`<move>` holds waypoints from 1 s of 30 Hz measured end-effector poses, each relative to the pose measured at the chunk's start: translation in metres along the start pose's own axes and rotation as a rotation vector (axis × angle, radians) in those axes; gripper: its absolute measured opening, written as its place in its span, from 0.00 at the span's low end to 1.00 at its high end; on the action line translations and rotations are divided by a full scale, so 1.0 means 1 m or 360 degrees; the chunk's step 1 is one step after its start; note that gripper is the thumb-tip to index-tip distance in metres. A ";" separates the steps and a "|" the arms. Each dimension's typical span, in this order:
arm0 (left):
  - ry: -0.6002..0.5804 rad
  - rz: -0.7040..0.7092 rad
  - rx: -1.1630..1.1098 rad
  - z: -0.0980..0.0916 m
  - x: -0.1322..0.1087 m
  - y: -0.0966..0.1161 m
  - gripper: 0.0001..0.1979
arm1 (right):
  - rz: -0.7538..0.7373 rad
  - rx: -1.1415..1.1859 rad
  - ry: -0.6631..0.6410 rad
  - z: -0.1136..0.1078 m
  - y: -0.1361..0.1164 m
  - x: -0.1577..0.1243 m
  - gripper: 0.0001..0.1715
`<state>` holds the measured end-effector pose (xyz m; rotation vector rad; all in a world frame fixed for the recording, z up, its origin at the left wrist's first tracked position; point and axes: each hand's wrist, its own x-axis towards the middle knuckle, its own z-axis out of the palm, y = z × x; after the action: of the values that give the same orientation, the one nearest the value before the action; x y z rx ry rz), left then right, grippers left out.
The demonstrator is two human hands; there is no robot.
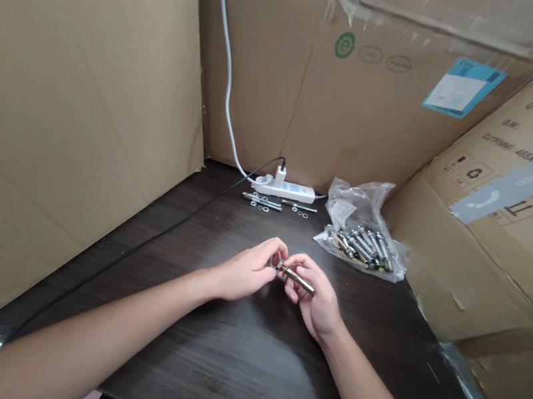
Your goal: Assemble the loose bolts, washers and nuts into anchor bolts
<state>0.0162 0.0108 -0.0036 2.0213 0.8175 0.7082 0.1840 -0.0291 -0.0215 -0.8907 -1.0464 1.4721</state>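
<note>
Right hand (317,304) pinches the bolt (297,278) over the middle of the tabletop (230,362), left hand (247,272) with fingertips pressed together on its tip. Risk, I'd say: a slight grip there, so a small part could slip, drop and roll among the washers (262,207) by the back edge

a makeshift packing workbench: dark table (231,356) walled by cardboard boxes (75,95), bagged bolts (365,245), power strip (284,189)

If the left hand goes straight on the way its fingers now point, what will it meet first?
Probably the bolt held in the right hand; the left hand seems to pinch its near end.
</note>
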 end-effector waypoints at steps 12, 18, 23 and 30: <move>-0.0059 0.0077 0.0148 0.000 0.002 -0.003 0.15 | 0.0016 -0.0026 0.0028 0.002 -0.001 -0.001 0.09; -0.0128 0.0043 0.0080 -0.002 0.001 0.000 0.13 | 0.0006 -0.0002 0.0059 0.001 -0.002 -0.001 0.09; -0.0196 0.0043 0.0064 -0.002 0.002 -0.005 0.19 | 0.0018 -0.0028 0.0009 0.002 -0.002 -0.001 0.09; 0.0019 -0.0056 0.0014 -0.003 0.001 -0.003 0.16 | 0.0014 -0.0028 -0.0007 0.002 -0.003 -0.002 0.09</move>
<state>0.0142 0.0142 -0.0044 2.0072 0.8623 0.6984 0.1835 -0.0313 -0.0184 -0.9059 -1.0616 1.4747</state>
